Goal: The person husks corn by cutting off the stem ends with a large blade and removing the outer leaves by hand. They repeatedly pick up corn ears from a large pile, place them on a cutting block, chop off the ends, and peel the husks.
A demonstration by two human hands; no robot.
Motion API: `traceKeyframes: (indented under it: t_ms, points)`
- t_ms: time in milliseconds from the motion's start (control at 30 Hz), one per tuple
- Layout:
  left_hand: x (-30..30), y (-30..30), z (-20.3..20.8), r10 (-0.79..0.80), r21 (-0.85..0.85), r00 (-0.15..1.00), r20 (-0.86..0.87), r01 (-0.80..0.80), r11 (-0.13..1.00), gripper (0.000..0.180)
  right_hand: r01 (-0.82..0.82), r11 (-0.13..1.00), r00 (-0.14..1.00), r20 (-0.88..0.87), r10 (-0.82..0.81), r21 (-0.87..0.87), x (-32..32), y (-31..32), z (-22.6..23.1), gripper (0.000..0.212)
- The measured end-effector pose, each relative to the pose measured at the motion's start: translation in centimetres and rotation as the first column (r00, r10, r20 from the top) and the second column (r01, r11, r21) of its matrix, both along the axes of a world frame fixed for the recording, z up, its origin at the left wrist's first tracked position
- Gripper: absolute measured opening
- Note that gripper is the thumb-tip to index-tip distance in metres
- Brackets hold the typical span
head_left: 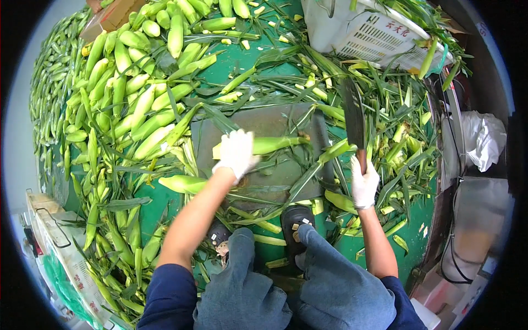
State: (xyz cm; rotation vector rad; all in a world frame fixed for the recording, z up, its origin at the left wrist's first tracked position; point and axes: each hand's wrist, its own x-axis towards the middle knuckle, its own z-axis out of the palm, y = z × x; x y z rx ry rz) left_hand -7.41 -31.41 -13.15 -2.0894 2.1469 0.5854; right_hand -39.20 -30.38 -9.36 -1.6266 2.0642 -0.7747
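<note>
My left hand (pixel 236 155), in a white glove, is closed round the left part of a green ear of corn in its husk (pixel 275 144). The ear lies across a dark board (pixel 261 120) in front of me, its stalk end pointing right. In my right hand (pixel 364 184), also gloved, is a long dark-bladed knife (pixel 353 113), held by its handle. Its blade points away from me, to the right of the board and apart from the ear. Another husked ear (pixel 181 184) lies near my left forearm.
Piled ears (pixel 146 110) fill the left side. Loose leaves and cut stalks (pixel 404 143) are heaped at right on the green floor (pixel 253 52). A white crate (pixel 352 30) of leaves stands at the back right. My dark shoes (pixel 297 220) are close to the board's near edge.
</note>
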Motion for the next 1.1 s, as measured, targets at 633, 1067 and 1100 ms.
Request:
traceKeyframes:
  t_ms: [633, 1067, 1100]
  points:
    - [6.4, -0.6, -1.8, 0.616, 0.552, 0.002, -0.788, -0.441, 0.708, 0.037, 0.002, 0.980, 1.000, 0.008, -0.004, 0.197, -1.4, 5.0, -8.3, 0.043]
    - [22.3, -1.9, 8.1, 0.334, 0.013, 0.692, -0.640, -0.426, 0.905, 0.041, -0.058, 0.932, 0.949, 0.309, -0.059, 0.358, -2.2, 5.5, -8.3, 0.024]
    - [21.7, 3.1, 5.0, 0.425, 0.224, 0.586, -0.690, -0.386, 0.895, 0.043, -0.065, 0.939, 0.947, 0.317, -0.048, 0.337, -1.8, 5.7, -8.0, 0.022]
